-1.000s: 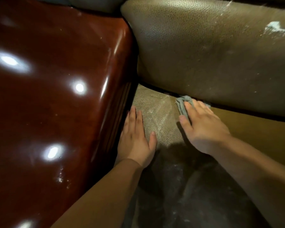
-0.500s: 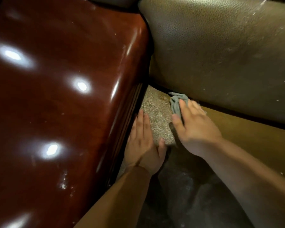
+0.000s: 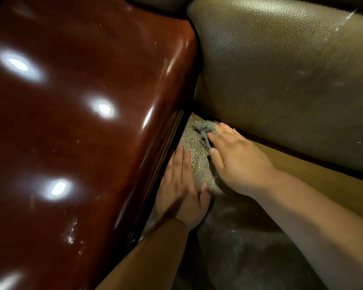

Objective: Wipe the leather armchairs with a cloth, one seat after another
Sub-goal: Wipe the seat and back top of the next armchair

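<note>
Dim indoor setting, lit by overhead lamps that show as four or five bright oval reflections on a glossy surface. From my remote station the head view looks down into the corner of an olive-brown pebbled-leather armchair seat [image 3: 194,162].

1. Surroundings. A wide, glossy red-brown lacquered wooden armrest [image 3: 82,126] fills the left half of the view and borders the seat on its left side. A padded olive-brown grained-leather backrest cushion [image 3: 281,76] occupies the upper right; pale scuffs and dust marks show on its surface. A smooth mustard-brown panel [image 3: 314,174] runs below the cushion on the right. The near part of the seat lies in shadow and carries grey dust smears.

2. Task item. A small crumpled grey cloth [image 3: 204,129] lies on the seat, deep in the back corner where seat, armrest and backrest meet.

3. Right hand [image 3: 237,162]. I see it palm down on the cloth, fingers extended and pressing the cloth onto the leather. The grip is flat and spread, not curled; part of the cloth sticks out beyond the fingertips and beside the thumb.

4. Left hand [image 3: 182,191]. It rests flat on the seat, just beside the armrest edge, fingers straight and together, thumb out toward the right hand. The grip is apart and holds nothing. The two hands lie near each other without touching.
</note>
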`<state>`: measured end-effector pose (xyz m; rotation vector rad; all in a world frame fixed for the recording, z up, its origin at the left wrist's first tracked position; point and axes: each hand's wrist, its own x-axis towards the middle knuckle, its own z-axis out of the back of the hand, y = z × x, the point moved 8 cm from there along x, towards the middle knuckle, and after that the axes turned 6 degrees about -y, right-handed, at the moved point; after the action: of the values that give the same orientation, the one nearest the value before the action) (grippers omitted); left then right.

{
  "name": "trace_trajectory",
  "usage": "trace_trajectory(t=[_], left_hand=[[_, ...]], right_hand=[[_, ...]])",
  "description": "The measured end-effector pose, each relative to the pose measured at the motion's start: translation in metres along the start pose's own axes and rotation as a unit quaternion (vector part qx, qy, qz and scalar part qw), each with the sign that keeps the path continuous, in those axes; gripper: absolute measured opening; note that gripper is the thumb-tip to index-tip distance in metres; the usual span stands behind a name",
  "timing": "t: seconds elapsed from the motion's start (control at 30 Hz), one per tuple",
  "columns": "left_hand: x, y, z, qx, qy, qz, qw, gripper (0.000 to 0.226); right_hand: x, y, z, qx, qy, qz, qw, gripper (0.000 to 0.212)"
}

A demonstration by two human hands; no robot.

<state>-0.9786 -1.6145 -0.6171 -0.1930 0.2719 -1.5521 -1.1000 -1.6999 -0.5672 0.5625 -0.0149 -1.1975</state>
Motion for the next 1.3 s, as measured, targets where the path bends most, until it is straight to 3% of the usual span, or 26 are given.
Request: trace_trajectory(t=[0.23,0.37,0.43,0.53,0.73,0.9,1.03,1.1,1.2,1.3], left_hand=[[-0.003,0.000,0.000,-0.015,-0.003,0.011,1.000,0.088],[-0.004,0.001,0.011,-0.085,-0.050,0.000,0.995,0.068],[-0.013,0.000,0.018,-0.118,-0.031,0.022,0.992,0.057],[-0.056,0.006,0.023,-0.080,0.028,0.011,0.996,0.068],[-0.092,0.032,0.021,-0.022,0.061,-0.034,0.997,0.081],[-0.093,0.031,0.020,-0.028,0.043,-0.010,0.999,0.084],[-0.097,0.035,0.015,-0.032,0.047,0.011,0.998,0.088],[-0.096,0.035,0.014,-0.031,0.050,0.010,0.998,0.091],[-0.096,0.034,0.017,-0.015,0.052,0.009,0.998,0.093],[-0.094,0.031,0.017,0.013,0.061,0.004,0.998,0.093]], right_hand=[[0.052,0.032,-0.029,0.086,0.015,0.054,0.995,0.050],[0.000,0.029,-0.015,0.072,0.038,0.074,0.994,0.056],[-0.036,0.033,-0.020,0.046,0.072,0.063,0.994,0.059],[-0.042,0.032,-0.034,-0.025,0.130,0.064,0.989,0.068],[0.040,0.027,-0.040,-0.028,0.052,-0.016,0.998,0.060],[-0.050,0.067,-0.056,-0.062,0.093,0.120,0.986,0.068],[-0.064,0.061,-0.054,-0.121,0.119,0.152,0.974,0.073],[-0.027,0.051,-0.042,-0.157,0.062,0.131,0.977,0.081],[0.010,0.042,-0.043,-0.106,0.038,0.016,0.994,0.078],[-0.013,0.057,-0.054,-0.058,0.012,0.014,0.998,0.078]])
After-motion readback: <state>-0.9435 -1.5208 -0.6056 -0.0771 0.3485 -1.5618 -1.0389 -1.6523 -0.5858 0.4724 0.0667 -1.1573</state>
